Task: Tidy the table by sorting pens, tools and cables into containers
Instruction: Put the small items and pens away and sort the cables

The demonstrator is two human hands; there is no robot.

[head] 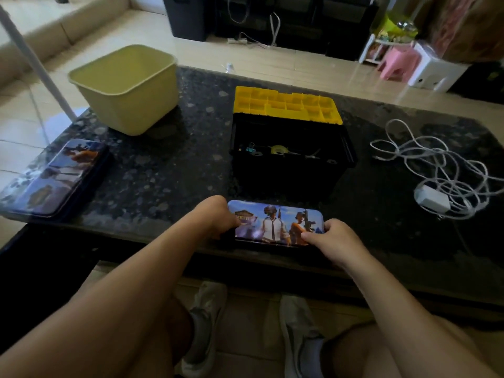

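Head view: pencil tin (275, 222) at bench (163, 173) near edge, 6 o'clock of toolbox (289, 159). Left hand (215, 216) and right hand (332, 238) grip its ends, fingers (328, 227) curled round. Likely seating the lid: press both ends evenly.

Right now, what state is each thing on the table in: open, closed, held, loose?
Pencil tin: closed, held at its ends by left hand and right hand.
Second tin: closed, flat, untouched.
Toolbox: open, lid up, small items inside.
Yellow bin: upright, no lid.
White charger cable: tangled, loose.
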